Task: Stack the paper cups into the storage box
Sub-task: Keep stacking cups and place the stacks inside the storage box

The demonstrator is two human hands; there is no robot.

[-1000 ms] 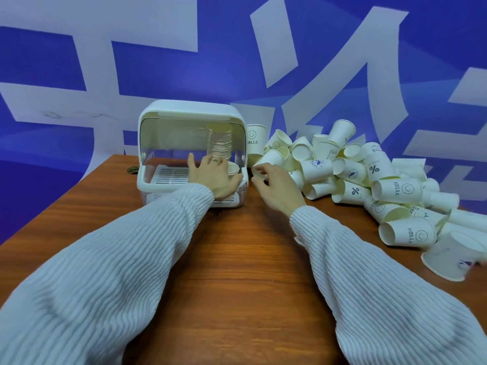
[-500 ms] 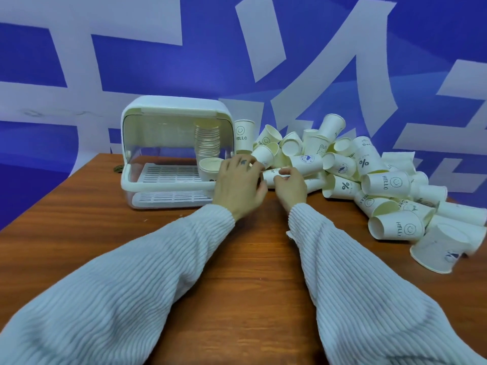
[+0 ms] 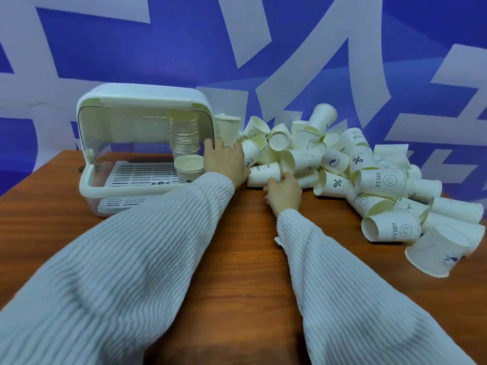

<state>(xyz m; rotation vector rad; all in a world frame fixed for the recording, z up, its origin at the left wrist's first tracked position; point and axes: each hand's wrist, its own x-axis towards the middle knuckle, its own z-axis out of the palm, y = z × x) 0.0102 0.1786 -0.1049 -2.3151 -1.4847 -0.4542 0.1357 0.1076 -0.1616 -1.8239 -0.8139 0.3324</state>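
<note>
Two arms in white ribbed sleeves [image 3: 137,259] reach out over a brown table [image 3: 237,259]. The right hand [image 3: 284,194] holds a cup [image 3: 263,173] that lies on its side on the table, at the near edge of the pile [image 3: 369,175]. Its fingers curl on the cup. The left hand [image 3: 226,162] is past it, just by the right wall of the box [image 3: 142,101]. Its fingers reach up toward a standing cup, but I cannot tell if they hold it. The pile of cups spreads to the right, most on their sides. Inside the box, at the right, is a tall stack [image 3: 184,135] with one short cup in front. Behind is a blue and white wall [image 3: 237,35].
</note>
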